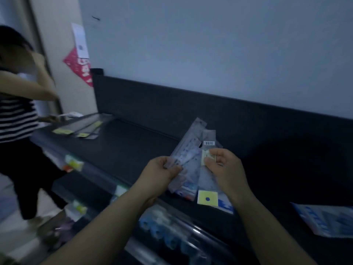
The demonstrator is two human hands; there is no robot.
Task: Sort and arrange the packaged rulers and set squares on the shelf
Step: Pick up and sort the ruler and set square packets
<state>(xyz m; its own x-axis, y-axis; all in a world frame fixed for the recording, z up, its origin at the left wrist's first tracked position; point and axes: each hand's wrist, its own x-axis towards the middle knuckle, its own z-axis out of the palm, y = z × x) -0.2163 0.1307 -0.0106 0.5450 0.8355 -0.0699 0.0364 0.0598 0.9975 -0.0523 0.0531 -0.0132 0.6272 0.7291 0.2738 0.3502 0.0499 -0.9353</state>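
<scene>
Plastic-wrapped ruler packs (pixel 189 146) sit pinched in the curled fingers (pixel 213 152) of left hand (pixel 162 169) and right hand (pixel 226 166).

The blue-and-white packet (pixel 324 220) ran off the right edge. The barcode label (pixel 209 143) was too small to read. The goods (pixel 160 228) stacked below were blurred.

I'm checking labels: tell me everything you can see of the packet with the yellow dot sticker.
The packet is a long clear plastic sleeve with a barcode label near its far end and a yellow square sticker with a blue dot at its near end. The right hand pinches its middle above the dark shelf. Contents blurred.
</scene>
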